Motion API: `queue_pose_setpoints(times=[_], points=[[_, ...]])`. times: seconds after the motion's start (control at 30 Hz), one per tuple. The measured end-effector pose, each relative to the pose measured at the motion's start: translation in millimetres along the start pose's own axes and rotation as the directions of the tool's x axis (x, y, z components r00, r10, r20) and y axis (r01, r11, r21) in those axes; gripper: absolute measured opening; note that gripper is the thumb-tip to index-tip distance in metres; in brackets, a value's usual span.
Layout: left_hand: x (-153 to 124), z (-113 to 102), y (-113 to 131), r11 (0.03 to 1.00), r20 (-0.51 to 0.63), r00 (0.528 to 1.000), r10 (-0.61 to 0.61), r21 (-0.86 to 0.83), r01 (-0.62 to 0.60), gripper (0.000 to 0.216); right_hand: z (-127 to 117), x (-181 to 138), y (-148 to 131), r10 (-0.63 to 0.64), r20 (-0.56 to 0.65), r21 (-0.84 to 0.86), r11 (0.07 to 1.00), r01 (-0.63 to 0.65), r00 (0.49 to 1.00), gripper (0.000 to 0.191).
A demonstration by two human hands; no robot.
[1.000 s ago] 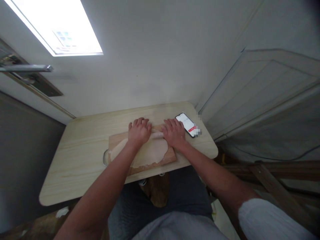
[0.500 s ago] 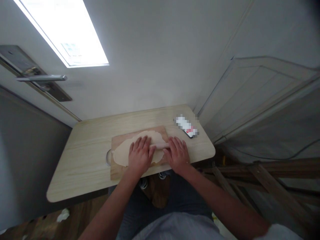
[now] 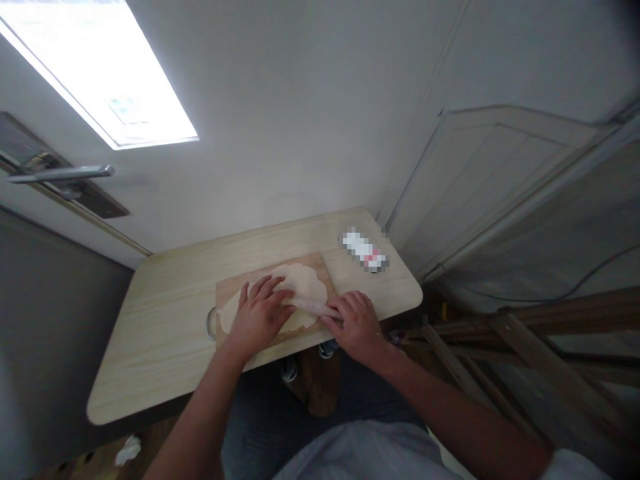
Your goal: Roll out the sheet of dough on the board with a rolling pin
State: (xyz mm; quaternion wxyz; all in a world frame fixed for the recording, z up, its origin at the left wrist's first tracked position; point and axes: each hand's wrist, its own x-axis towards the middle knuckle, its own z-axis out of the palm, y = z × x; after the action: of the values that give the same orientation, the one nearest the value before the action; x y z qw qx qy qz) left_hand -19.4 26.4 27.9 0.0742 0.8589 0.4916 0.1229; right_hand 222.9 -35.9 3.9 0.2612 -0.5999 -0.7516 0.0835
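A sheet of rolled dough (image 3: 305, 281) lies on a wooden cutting board (image 3: 231, 285). Across its right part runs a pale rolling pin (image 3: 313, 307), slanting down toward the right. My right hand (image 3: 357, 323) is closed around the pin's right end, at the board's right edge. At the other end, my left hand (image 3: 263, 313) has the pin between thumb and index finger. Its other fingers are spread above the dough, and they hide that end of the pin.
The board rests on a light wood-grain table (image 3: 155, 333); its metal handle (image 3: 211, 323) is at the left. A phone (image 3: 364, 250), partly pixelated, lies at the table's back right. Behind stands a white door with a lever handle (image 3: 65, 174). Wooden beams (image 3: 540, 347) are at the right.
My left hand has shifted left and lifted its fingers apart. My right hand has come nearer and curled around the pin's end. The pin now slants more, and the camera view has shifted slightly.
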Motion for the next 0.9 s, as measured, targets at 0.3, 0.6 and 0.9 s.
queue_pose_setpoints(times=[0.3,0.6,0.9], points=[[28,25,-2,0.987,-0.049,0.991,-0.125,0.092,0.129,0.05,12,-13,-32,0.046,-0.004,-0.103,0.994,-0.046,0.999,0.04],[59,28,8,0.983,-0.041,0.994,-0.1,0.149,0.105,0.05,17,-2,-11,0.07,-0.009,-0.184,0.98,-0.07,0.998,0.053],[95,37,11,0.99,-0.047,0.996,-0.073,0.121,0.078,0.049,18,19,15,0.084,-0.039,-0.185,0.979,-0.09,0.996,0.053]])
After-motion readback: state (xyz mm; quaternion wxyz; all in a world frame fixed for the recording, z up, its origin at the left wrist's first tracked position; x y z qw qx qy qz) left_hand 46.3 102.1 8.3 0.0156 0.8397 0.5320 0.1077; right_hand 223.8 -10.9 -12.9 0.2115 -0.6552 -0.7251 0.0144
